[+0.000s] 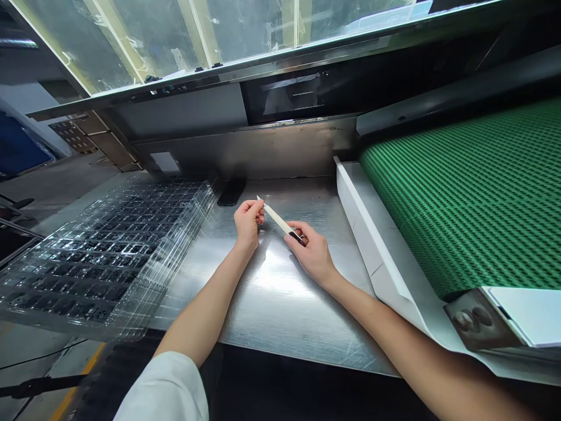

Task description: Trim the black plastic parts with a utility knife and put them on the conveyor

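A slim cream utility knife [277, 218] with a black part at its lower end is held slantwise above the steel table [289, 304]. My right hand [313, 251] is closed round the black end, thumb and fingers gripping it. At the other end, the thumb and fingertips of my left hand [249, 221] pinch together by the thin pointed tip. The fingers partly cover that tip. Behind my left hand a dark phone-like slab [232, 192] lies flat on the table.
On the left is a stack of clear plastic trays [105, 251] with dark parts in their pockets. A white guard rail [372, 240] separates the table from the green conveyor belt [477, 193] on the right. A box with a white top [526, 313] stands at the near right.
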Demonstrator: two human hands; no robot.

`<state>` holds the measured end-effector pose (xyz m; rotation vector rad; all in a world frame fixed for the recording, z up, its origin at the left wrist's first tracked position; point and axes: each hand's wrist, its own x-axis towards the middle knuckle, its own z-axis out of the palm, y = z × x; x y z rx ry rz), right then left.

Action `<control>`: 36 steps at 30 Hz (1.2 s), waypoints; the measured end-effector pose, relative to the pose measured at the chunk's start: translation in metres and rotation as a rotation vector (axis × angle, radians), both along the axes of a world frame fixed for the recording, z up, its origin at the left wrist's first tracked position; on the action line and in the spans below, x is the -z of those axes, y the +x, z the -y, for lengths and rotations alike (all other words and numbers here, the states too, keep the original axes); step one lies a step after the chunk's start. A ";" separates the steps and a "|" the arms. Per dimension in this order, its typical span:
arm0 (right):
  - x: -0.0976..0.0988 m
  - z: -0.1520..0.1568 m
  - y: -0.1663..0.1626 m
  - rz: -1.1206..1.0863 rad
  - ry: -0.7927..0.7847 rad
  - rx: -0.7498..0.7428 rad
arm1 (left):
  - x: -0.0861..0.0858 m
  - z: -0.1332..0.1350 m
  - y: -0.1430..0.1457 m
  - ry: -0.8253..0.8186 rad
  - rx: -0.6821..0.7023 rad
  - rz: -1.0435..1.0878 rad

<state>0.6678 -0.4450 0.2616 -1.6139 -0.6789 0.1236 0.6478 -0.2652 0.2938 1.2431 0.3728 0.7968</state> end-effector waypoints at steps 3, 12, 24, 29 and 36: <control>0.002 0.000 0.000 -0.018 0.013 -0.004 | 0.000 0.000 0.000 -0.003 0.010 -0.006; 0.004 -0.003 0.001 -0.102 0.146 -0.042 | -0.003 0.008 0.000 -0.235 0.298 0.015; 0.006 -0.003 0.002 -0.090 0.147 -0.087 | -0.005 0.015 -0.002 -0.128 0.378 0.000; 0.009 -0.003 0.003 -0.106 0.153 -0.080 | -0.004 0.015 -0.002 -0.087 0.392 -0.001; 0.006 -0.004 0.002 -0.147 0.171 -0.089 | -0.003 0.022 -0.004 -0.066 0.437 -0.038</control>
